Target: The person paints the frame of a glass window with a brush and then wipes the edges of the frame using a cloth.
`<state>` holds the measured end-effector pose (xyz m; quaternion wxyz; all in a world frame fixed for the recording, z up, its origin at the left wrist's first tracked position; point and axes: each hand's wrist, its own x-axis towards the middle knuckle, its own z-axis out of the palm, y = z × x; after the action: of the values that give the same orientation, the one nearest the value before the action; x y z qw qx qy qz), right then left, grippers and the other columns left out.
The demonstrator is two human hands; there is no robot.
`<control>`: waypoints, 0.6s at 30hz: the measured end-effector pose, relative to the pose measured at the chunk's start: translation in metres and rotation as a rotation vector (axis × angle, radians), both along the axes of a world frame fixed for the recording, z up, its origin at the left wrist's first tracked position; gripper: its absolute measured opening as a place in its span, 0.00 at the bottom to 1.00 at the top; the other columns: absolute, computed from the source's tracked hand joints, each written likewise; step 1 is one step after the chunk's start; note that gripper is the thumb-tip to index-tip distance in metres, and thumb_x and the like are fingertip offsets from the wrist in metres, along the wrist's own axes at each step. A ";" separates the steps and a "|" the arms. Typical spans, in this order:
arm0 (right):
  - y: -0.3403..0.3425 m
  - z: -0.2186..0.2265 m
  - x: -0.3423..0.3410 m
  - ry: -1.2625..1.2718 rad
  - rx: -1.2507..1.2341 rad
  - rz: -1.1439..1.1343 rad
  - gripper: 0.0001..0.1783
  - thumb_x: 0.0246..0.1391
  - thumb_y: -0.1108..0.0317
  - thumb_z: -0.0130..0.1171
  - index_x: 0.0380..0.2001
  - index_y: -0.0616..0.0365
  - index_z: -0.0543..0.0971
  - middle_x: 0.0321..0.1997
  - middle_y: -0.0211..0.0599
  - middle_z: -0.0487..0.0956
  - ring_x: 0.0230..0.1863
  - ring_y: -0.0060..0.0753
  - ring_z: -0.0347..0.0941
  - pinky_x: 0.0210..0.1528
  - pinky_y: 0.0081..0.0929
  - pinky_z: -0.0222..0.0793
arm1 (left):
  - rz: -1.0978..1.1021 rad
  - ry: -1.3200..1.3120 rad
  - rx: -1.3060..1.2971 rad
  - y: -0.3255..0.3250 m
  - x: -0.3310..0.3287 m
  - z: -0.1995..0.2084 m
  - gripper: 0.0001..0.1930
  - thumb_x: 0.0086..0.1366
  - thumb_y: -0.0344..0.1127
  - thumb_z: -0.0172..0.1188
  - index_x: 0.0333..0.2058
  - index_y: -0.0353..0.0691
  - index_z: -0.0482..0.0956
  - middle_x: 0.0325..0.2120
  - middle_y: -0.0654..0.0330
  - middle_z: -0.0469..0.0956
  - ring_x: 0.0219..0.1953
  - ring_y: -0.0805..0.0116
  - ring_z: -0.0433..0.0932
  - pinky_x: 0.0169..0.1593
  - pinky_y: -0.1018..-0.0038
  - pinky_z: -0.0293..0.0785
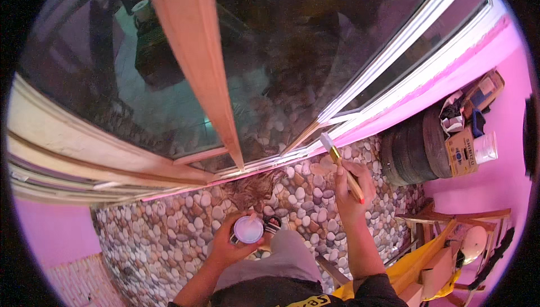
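In my right hand (351,186) is a paintbrush (336,154) with a wooden handle, a gold-coloured ferrule and pale bristles. The fingers are closed round the handle, and the bristles point up and away toward the white window frame (371,85), apart from it. My left hand (229,242) is wrapped round a small round tub (248,229) with white inside, held in front of my knees. A wooden post (188,43), pinkish brown, runs between the large dark glass panes (281,37) ahead of me.
Pebble-patterned flooring (185,239) spreads beneath me. To the right stand stacked tyres (413,149), a cardboard box (462,152) and a white tub (486,147) by the pink wall (478,194). A wooden chair (433,217) with yellow cloth (405,267) stands at lower right.
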<state>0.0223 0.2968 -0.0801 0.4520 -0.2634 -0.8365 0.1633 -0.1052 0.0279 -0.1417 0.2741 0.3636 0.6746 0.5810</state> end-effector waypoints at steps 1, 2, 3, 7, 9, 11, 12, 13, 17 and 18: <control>0.002 -0.006 0.000 0.008 0.015 -0.014 0.06 0.56 0.76 0.64 0.38 0.63 0.80 0.30 0.40 0.80 0.27 0.29 0.76 0.30 0.24 0.70 | 0.027 -0.206 0.002 0.006 -0.004 0.001 0.37 0.49 0.34 0.77 0.57 0.36 0.68 0.51 0.52 0.74 0.56 0.60 0.75 0.57 0.65 0.73; 0.004 -0.012 -0.001 0.008 0.049 0.001 0.06 0.57 0.76 0.63 0.38 0.64 0.79 0.30 0.40 0.80 0.27 0.29 0.76 0.30 0.23 0.70 | -0.001 -0.246 -0.035 0.004 -0.008 -0.026 0.38 0.49 0.33 0.78 0.57 0.36 0.67 0.51 0.52 0.74 0.56 0.61 0.75 0.57 0.66 0.74; 0.007 -0.017 -0.001 0.006 0.093 0.022 0.06 0.57 0.76 0.62 0.38 0.65 0.79 0.30 0.41 0.79 0.27 0.29 0.76 0.30 0.23 0.70 | -0.028 -0.285 -0.066 0.007 -0.012 -0.046 0.38 0.48 0.33 0.78 0.57 0.36 0.67 0.51 0.53 0.74 0.56 0.62 0.75 0.56 0.66 0.75; 0.011 -0.036 0.005 0.033 0.057 0.025 0.08 0.62 0.71 0.57 0.40 0.66 0.76 0.29 0.43 0.77 0.29 0.27 0.74 0.31 0.23 0.69 | -0.037 -0.159 0.046 0.028 -0.021 -0.098 0.39 0.48 0.34 0.78 0.56 0.36 0.67 0.52 0.52 0.74 0.55 0.60 0.76 0.56 0.65 0.75; 0.018 -0.041 0.003 0.063 0.124 0.042 0.08 0.63 0.70 0.56 0.39 0.66 0.75 0.30 0.43 0.77 0.30 0.27 0.73 0.31 0.22 0.69 | -0.016 0.002 0.064 0.033 -0.022 -0.124 0.38 0.48 0.35 0.79 0.56 0.36 0.68 0.52 0.51 0.75 0.55 0.58 0.76 0.56 0.64 0.75; 0.024 -0.051 0.003 0.081 0.195 0.060 0.09 0.65 0.67 0.52 0.38 0.64 0.72 0.31 0.41 0.75 0.28 0.23 0.69 0.28 0.20 0.65 | -0.099 0.011 -0.066 0.035 -0.030 -0.153 0.39 0.47 0.37 0.80 0.56 0.36 0.69 0.51 0.49 0.76 0.55 0.57 0.76 0.58 0.62 0.73; 0.025 -0.058 0.001 0.092 0.216 0.057 0.09 0.65 0.67 0.52 0.38 0.64 0.72 0.31 0.41 0.75 0.28 0.23 0.69 0.28 0.20 0.65 | -0.101 0.023 -0.046 0.039 -0.031 -0.166 0.39 0.47 0.37 0.80 0.56 0.36 0.69 0.51 0.49 0.76 0.55 0.57 0.76 0.58 0.62 0.73; 0.027 -0.062 0.000 0.131 0.202 0.093 0.09 0.66 0.66 0.51 0.38 0.63 0.71 0.32 0.40 0.74 0.27 0.22 0.68 0.28 0.19 0.64 | -0.088 0.016 -0.001 0.044 -0.032 -0.177 0.39 0.46 0.39 0.80 0.56 0.36 0.69 0.51 0.49 0.76 0.55 0.57 0.76 0.58 0.62 0.72; 0.030 -0.086 -0.009 0.269 0.232 0.123 0.05 0.63 0.72 0.51 0.36 0.63 0.69 0.31 0.39 0.74 0.27 0.24 0.68 0.30 0.21 0.64 | -0.108 0.091 0.095 0.055 -0.040 -0.231 0.38 0.46 0.40 0.80 0.54 0.35 0.71 0.50 0.50 0.76 0.54 0.58 0.76 0.58 0.62 0.71; 0.029 -0.092 -0.011 0.322 0.223 0.120 0.04 0.60 0.77 0.55 0.35 0.64 0.71 0.31 0.40 0.77 0.29 0.29 0.72 0.34 0.25 0.67 | -0.121 0.121 0.115 0.055 -0.040 -0.246 0.38 0.46 0.41 0.80 0.54 0.35 0.72 0.49 0.50 0.76 0.53 0.58 0.76 0.58 0.62 0.71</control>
<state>0.0115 0.3259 -0.1716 0.5955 -0.1317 -0.7807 0.1363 -0.1453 0.0832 -0.3879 0.2462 0.4531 0.6322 0.5782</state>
